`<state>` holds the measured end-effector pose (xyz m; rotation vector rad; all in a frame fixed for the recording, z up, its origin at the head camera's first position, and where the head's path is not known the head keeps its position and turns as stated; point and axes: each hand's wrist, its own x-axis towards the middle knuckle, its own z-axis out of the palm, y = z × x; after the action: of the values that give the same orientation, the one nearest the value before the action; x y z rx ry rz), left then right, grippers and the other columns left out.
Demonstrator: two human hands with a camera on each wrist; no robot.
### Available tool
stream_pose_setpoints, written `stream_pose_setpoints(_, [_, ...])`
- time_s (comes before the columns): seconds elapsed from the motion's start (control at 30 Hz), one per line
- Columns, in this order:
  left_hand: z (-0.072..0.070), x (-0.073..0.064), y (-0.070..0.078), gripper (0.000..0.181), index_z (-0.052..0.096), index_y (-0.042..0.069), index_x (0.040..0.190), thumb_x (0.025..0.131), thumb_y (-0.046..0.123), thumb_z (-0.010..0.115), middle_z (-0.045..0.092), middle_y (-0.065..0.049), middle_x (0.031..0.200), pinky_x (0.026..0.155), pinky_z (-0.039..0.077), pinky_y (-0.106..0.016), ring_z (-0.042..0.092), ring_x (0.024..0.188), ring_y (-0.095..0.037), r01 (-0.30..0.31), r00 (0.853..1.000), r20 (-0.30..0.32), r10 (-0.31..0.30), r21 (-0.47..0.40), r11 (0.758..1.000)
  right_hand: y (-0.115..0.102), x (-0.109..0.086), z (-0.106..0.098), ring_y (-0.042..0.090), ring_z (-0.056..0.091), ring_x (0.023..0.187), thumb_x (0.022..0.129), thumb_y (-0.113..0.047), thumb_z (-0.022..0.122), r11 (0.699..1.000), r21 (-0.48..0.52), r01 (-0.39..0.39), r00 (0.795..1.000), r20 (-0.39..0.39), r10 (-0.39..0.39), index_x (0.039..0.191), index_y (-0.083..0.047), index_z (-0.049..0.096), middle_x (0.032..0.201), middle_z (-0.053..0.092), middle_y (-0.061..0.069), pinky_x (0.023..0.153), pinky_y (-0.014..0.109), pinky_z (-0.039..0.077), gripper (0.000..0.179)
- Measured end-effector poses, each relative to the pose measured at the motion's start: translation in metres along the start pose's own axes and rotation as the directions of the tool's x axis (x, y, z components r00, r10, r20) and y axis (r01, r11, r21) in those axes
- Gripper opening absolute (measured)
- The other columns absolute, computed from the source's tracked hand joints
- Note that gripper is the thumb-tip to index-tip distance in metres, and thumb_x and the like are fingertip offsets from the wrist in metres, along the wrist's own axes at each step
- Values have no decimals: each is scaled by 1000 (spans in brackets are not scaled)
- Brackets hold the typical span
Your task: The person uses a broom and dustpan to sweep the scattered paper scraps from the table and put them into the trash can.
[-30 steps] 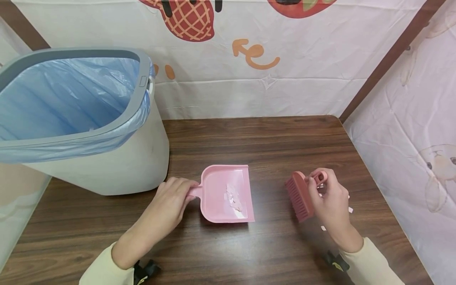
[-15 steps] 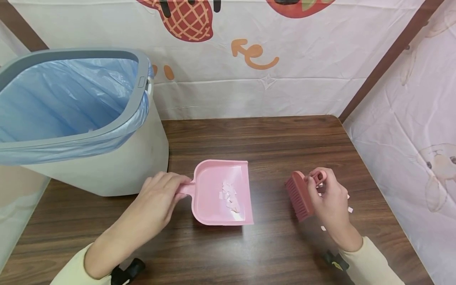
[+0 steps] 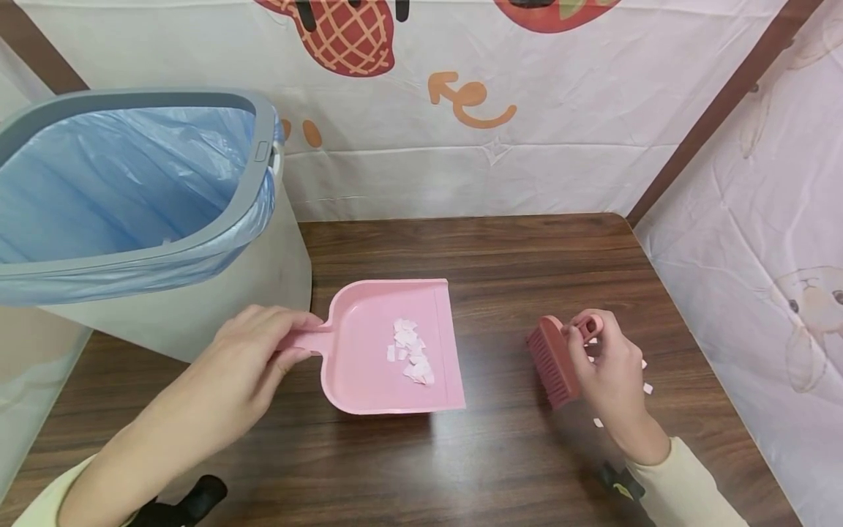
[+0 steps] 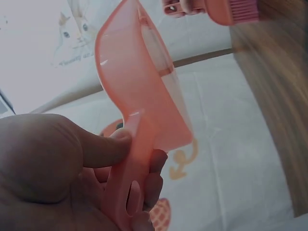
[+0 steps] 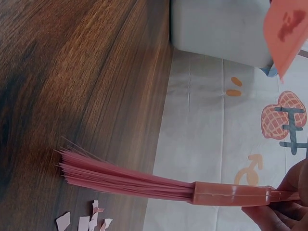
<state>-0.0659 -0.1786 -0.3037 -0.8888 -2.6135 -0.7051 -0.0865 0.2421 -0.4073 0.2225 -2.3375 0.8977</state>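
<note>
Apart, two hands each hold a tool: the left hand grips the handle of a pink dustpan, the right hand a brush by its handle. On the table, at far left, stands the bin. Right of that, the dustpan hangs above the wood; I'd hold it near level, lip a touch high, so nothing slides off. Its long axis runs sideways, handle toward the bin's side, open lip toward the brush, whose bristles face left. White scraps lie inside the pan; I'd sweep the loose bits near the right hand separately.
</note>
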Motion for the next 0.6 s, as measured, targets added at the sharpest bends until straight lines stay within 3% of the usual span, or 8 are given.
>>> stream_pose_setpoints(0.23, [-24,5,-3,25,67,9,115,91,2,72,66,10,101,84,37,-29,55,94,-13,-49,999,-22,49,25,998,-1,0,0,-15,55,77,87,11,67,1000,-5,1,1000,2,-1,101,4,60,86,71,12,63,5,47,17])
stream_pose_setpoints(0.5, [-54,6,-6,43,66,18,119,86,-9,74,62,16,113,87,36,-11,49,102,-2,14,1000,27,-14,6,1000,-1,1,1,-14,56,75,86,10,69,1000,-7,-14,1000,4,14,100,3,60,85,71,12,63,4,47,18])
stream_pose_setpoints(0.6, [-63,1,-19,47,66,21,125,88,-7,73,62,14,117,89,36,-8,50,105,-3,14,999,43,-15,20,1000,-2,1,1,-16,55,77,87,10,69,1000,-4,-15,1000,10,15,101,3,60,85,72,12,64,4,47,18])
